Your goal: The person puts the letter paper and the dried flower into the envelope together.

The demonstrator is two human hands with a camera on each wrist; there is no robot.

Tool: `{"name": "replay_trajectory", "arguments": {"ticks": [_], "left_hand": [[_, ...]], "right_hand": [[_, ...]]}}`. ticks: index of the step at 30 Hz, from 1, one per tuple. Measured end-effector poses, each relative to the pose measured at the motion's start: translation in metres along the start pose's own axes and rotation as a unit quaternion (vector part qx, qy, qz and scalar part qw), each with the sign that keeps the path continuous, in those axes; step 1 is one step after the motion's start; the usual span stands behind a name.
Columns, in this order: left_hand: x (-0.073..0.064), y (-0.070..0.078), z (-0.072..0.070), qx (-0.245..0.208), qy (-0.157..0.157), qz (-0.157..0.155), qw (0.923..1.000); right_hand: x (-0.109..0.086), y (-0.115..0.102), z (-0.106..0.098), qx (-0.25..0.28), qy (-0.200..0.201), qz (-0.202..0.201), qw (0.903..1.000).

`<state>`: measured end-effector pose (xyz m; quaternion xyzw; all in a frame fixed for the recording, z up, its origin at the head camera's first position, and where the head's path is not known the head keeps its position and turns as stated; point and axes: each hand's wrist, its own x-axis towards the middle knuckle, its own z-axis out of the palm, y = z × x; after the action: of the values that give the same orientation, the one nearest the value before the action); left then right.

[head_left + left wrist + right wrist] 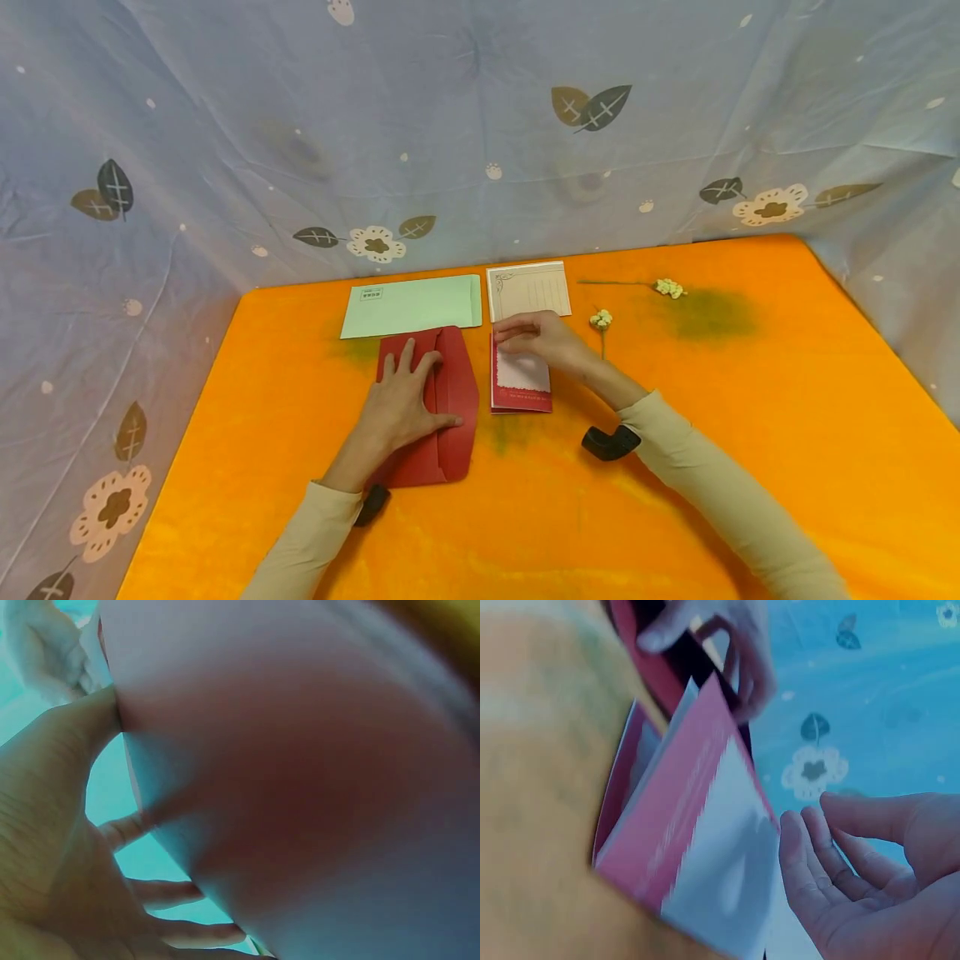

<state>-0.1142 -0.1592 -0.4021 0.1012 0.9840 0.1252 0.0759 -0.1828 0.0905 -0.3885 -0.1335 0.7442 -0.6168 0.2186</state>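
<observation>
My left hand (399, 402) lies on a red envelope (459, 450) with its fingers spread, the thumb out over the flap side. In the left wrist view the thumb and fingertips touch the envelope (315, 772), which fills most of the picture. Just right of it is a folded red-and-white card (522, 375), its leaves standing slightly apart. My right hand (546, 340) is at the card's far edge. In the right wrist view, the fingertips of the right hand (877, 874) are loosely bent close beside the card (697, 817), with no visible pinch on it.
Behind the red envelope lies a pale green envelope (412, 306). A cream postcard (528, 290) is beyond the card. To the right are two small yellow flower sprigs, one farther back (670, 287) and one nearer (601, 320). A patterned curtain (480, 125) borders the orange-covered table (787, 417).
</observation>
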Motion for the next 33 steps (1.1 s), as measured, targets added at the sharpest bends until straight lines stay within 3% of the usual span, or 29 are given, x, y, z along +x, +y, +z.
{"name": "replay_trajectory", "arguments": {"ticks": [5, 12, 29, 33], "left_hand": [[-0.001, -0.001, 0.002, -0.001, 0.006, 0.002, 1.0000], [-0.002, -0.001, 0.005, -0.001, 0.008, 0.002, 1.0000], [-0.003, 0.000, 0.008, 0.005, 0.017, 0.007, 0.9998], [-0.003, 0.000, 0.009, 0.004, 0.015, 0.008, 0.9998]], "right_hand": [[-0.005, 0.011, -0.014, -0.025, 0.030, 0.000, 0.9992], [-0.009, 0.023, -0.025, -0.126, 0.057, -0.020, 0.9902], [-0.015, 0.033, -0.029, -0.232, 0.056, -0.046, 0.9700], [-0.016, 0.033, -0.028, -0.264, 0.051, -0.056, 0.9615]]}}
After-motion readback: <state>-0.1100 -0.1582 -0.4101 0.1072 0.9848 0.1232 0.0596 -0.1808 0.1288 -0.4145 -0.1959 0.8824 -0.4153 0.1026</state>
